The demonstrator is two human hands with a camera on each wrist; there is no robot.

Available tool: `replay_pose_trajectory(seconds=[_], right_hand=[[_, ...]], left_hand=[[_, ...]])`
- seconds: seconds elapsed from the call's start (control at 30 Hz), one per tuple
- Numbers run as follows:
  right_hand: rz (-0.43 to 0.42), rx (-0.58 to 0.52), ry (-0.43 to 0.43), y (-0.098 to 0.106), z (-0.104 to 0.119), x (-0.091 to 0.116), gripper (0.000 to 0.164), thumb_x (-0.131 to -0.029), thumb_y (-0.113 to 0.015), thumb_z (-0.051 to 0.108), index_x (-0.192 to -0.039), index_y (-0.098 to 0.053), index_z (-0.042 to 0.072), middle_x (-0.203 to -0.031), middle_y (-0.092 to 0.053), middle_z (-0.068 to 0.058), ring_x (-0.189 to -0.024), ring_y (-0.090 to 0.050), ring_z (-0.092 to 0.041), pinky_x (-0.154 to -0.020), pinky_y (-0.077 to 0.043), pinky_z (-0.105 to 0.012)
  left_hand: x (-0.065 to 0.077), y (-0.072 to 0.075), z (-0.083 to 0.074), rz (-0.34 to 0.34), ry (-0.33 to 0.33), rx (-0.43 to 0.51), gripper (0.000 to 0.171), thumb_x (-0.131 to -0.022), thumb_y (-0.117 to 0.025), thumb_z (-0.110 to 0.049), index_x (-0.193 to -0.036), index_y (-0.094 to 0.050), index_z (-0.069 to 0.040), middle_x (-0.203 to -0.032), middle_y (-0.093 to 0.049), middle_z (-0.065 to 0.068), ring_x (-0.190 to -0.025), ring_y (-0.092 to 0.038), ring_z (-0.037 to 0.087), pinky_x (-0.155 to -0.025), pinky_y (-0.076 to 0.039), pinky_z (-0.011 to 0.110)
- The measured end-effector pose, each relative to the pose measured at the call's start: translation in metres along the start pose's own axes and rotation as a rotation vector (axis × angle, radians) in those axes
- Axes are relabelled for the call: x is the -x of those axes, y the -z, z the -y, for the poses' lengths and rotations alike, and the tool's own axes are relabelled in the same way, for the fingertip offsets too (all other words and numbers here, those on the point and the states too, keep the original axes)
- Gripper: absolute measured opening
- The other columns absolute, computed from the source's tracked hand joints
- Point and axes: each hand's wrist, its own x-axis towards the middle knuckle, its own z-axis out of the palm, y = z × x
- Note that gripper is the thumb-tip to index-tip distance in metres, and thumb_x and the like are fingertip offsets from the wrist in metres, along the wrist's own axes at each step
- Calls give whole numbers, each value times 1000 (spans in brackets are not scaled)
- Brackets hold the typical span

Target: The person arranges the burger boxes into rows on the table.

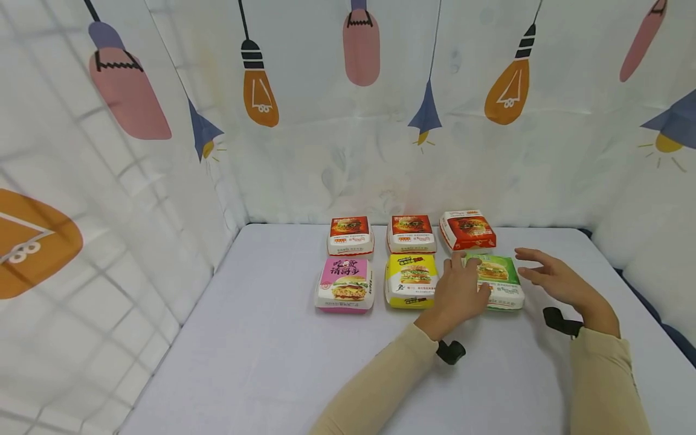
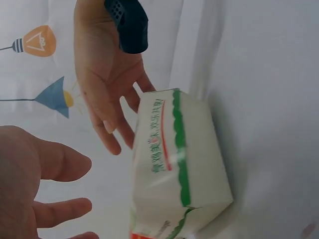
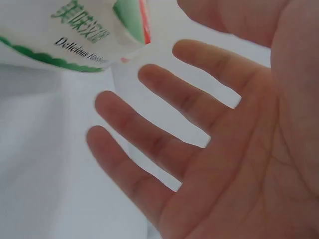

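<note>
A burger box with a green lid panel (image 1: 502, 284) stands on the table at the right end of the front row. My left hand (image 1: 459, 293) hovers at its left side, in front of part of the lid; in the left wrist view a gap shows between these fingers and the green-edged burger box (image 2: 164, 149). To the right of that box my right hand (image 1: 568, 287) is held with spread fingers, and in the right wrist view its palm (image 3: 234, 164) holds nothing. Just left of the left hand is a yellow burger box (image 1: 410, 281).
A pink burger box (image 1: 345, 287) completes the front row on the left. Behind stand three red-topped boxes: left (image 1: 350, 235), middle (image 1: 411, 234) and a slightly turned right one (image 1: 469, 231). A patterned curtain (image 1: 315, 163) rises behind the white table (image 1: 244, 338).
</note>
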Motion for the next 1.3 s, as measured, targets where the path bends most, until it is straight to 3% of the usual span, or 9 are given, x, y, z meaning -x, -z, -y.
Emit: replay_pose_trajectory(seconds=[0.23, 0.33, 0.47, 0.53, 0.67, 0.73, 0.8, 1.07, 1.3], right_hand=[[-156, -22, -23, 8, 17, 3, 64, -108, -46, 43, -160, -29, 9, -159, -36, -26, -138, -38, -53, -96, -41, -72], [-244, -3, 16, 11, 25, 7, 60, -108, -48, 40, -158, -35, 10, -154, -43, -23, -134, -46, -39, -96, -49, -51], [-303, 25, 59, 19, 35, 8, 57, -107, -52, 40, -155, -40, 11, -149, -47, -19, -117, -46, 3, -85, -40, -12], [-297, 37, 66, 24, 40, 4, 58, -106, -52, 41, -154, -40, 12, -150, -47, -17, -112, -42, 11, -83, -37, -7], [-229, 66, 48, 35, 48, -12, 62, -106, -50, 44, -156, -37, 10, -155, -43, -20, -129, -50, -19, -95, -51, -36], [-184, 83, 35, 41, 49, -22, 64, -106, -50, 44, -157, -34, 7, -157, -39, -24, -133, -46, -41, -94, -51, -57], [-149, 106, 25, 46, 49, -32, 66, -106, -51, 44, -157, -33, 5, -157, -37, -27, -134, -44, -50, -95, -47, -68], [-36, 163, -24, 56, 52, -73, 71, -105, -54, 46, -155, -31, 0, -156, -34, -33, -134, -43, -54, -99, -46, -68], [50, 251, -56, 44, 42, -98, 62, -104, -57, 34, -149, -36, -3, -150, -36, -37, -131, -43, -57, -101, -44, -69]], left_hand=[[-15, 36, 8, -68, -46, 57, 44, -100, -61, -35, -141, -59, -20, -134, -56, 0, -115, -51, 13, -85, -51, 23], [-28, 48, 11, -94, -50, 46, 39, -100, -61, -33, -137, -62, -19, -129, -61, -1, -112, -56, 11, -88, -52, 23], [-47, 57, 16, -108, -53, 85, 33, -100, -63, -30, -130, -66, -18, -118, -66, -3, -97, -57, 8, -76, -49, 17], [-56, 61, 18, -108, -44, 121, 31, -100, -64, -29, -128, -67, -18, -112, -66, -3, -89, -56, 8, -69, -46, 16], [-69, 68, 21, -109, -9, 194, 31, -99, -66, -26, -128, -67, -16, -108, -64, -2, -87, -57, 10, -69, -46, 18], [-75, 71, 20, -98, 8, 211, 32, -99, -66, -26, -129, -66, -18, -115, -64, -1, -93, -58, 10, -75, -48, 20], [-80, 72, 18, -85, 25, 213, 34, -98, -67, -28, -131, -65, -19, -121, -65, 0, -98, -59, 10, -81, -50, 22], [-101, 56, 13, -38, 94, 124, 34, -98, -65, -31, -131, -64, -23, -119, -62, -3, -97, -58, 9, -83, -48, 22], [-107, 33, 17, 58, 143, 52, 40, -100, -62, -36, -136, -62, -19, -130, -63, -1, -113, -58, 11, -96, -49, 26]])
